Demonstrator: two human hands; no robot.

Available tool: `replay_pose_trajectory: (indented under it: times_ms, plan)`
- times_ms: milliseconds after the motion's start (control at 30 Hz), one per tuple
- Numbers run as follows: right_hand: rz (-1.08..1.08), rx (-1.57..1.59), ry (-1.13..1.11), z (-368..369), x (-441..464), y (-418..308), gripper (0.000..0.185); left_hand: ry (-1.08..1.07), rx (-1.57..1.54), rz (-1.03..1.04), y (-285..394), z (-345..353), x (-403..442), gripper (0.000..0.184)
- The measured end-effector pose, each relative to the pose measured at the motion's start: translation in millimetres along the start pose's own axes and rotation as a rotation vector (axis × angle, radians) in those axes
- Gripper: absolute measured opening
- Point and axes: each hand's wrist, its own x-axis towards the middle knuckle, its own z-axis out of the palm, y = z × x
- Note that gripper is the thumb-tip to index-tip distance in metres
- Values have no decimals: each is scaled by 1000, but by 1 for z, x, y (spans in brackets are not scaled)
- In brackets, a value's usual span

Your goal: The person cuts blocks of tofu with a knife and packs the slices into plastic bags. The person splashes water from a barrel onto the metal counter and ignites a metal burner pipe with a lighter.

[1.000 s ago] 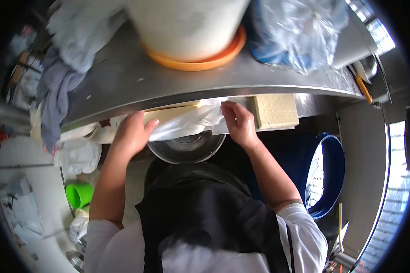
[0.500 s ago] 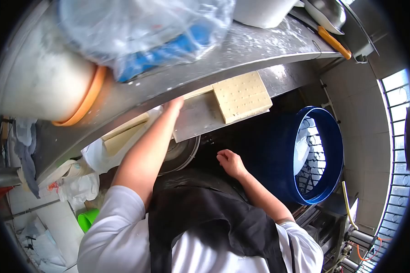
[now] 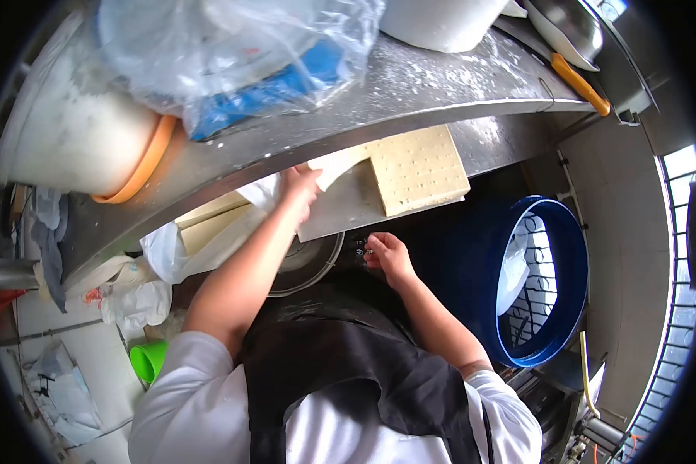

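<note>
My left hand (image 3: 301,189) reaches under the upper metal shelf, its fingers closed on a thin white sheet (image 3: 336,165) that stretches right towards a pale yellow block. That block (image 3: 419,170), dotted with small holes, rests on a flat metal tray (image 3: 344,205). Left of my left hand lie more pale slabs (image 3: 213,228), partly wrapped in white plastic (image 3: 162,251). In front of my apron, right of a round metal bowl (image 3: 309,267), my right hand (image 3: 389,257) is held curled with nothing visible in it.
Above is the metal shelf (image 3: 433,85), bearing a bagged blue item (image 3: 286,81), a white bucket (image 3: 77,116) in an orange dish and an orange-handled tool (image 3: 580,83). A blue barrel (image 3: 472,271) stands right. A green cup (image 3: 148,359) is lower left.
The view has turned right. My right hand has left the white plastic and drawn back towards my body. My left hand has moved right along the worktop and taken hold of the white sheet.
</note>
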Motion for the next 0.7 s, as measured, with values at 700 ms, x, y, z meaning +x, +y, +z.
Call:
replay_pose_trajectory:
  times_ms: [700]
  plan:
    - [-106,224,317,40,54,-30,39,59,168,129,-28,-6,45,86]
